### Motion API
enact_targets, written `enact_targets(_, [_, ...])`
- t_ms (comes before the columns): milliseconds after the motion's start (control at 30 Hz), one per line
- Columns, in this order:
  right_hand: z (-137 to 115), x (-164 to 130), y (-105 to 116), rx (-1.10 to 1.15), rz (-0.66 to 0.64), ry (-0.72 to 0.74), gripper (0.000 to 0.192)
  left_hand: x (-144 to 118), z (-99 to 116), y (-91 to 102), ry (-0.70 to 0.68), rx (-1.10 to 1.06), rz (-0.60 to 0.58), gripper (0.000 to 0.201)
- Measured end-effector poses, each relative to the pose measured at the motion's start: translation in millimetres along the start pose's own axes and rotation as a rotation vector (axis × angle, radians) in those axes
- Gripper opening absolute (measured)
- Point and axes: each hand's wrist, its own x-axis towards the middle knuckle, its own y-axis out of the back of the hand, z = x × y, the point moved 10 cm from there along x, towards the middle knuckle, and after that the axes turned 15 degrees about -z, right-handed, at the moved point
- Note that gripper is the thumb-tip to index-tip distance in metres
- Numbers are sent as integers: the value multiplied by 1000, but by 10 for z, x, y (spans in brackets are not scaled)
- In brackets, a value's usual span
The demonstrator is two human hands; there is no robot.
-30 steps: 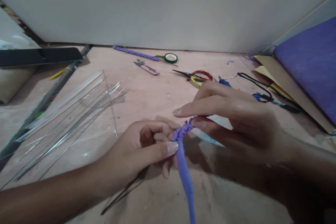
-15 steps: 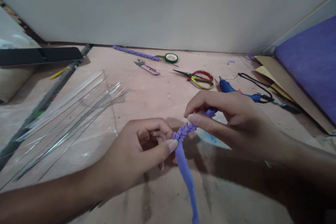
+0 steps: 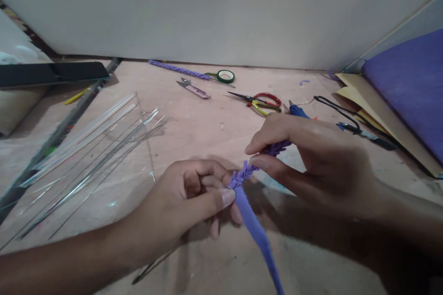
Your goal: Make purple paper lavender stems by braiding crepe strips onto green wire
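Observation:
A purple strip point(image 3: 254, 228) runs from the bottom edge up to a ruffled, gathered part between my hands. My left hand point(image 3: 188, 203) pinches the strip where the ruffles begin, with the thumb pressed on it. My right hand point(image 3: 311, 156) grips the ruffled end between thumb and forefinger, and more of the purple material shows under the fingers. A thin dark wire point(image 3: 155, 265) sticks out below my left hand toward the bottom of the view.
Thin metal wires point(image 3: 104, 163) and clear sticks point(image 3: 90, 131) lie at the left. Along the back are a finished purple braid point(image 3: 178, 70), green tape roll point(image 3: 225, 76), small snips point(image 3: 194, 88), red-and-yellow scissors point(image 3: 263, 100) and a blue glue gun point(image 3: 297, 110). Purple sheet point(image 3: 411, 83) on brown paper sits right.
The strip's hanging tail has swung to the right. My right hand rose slightly and covers more of the glue gun; both hands keep their grip on the strip.

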Motion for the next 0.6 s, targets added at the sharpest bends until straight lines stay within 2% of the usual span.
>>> enact_targets(267, [-57, 26, 18, -39, -25, 56, 5, -11, -6, -10, 2, -61, 4, 15])
enact_targets(433, [-77, 19, 16, -55, -47, 59, 8, 3, -15, -15, 11, -60, -39, 13])
enact_targets(600, [-78, 30, 16, -55, -54, 52, 8, 4, -47, -12, 58, -36, -45, 27])
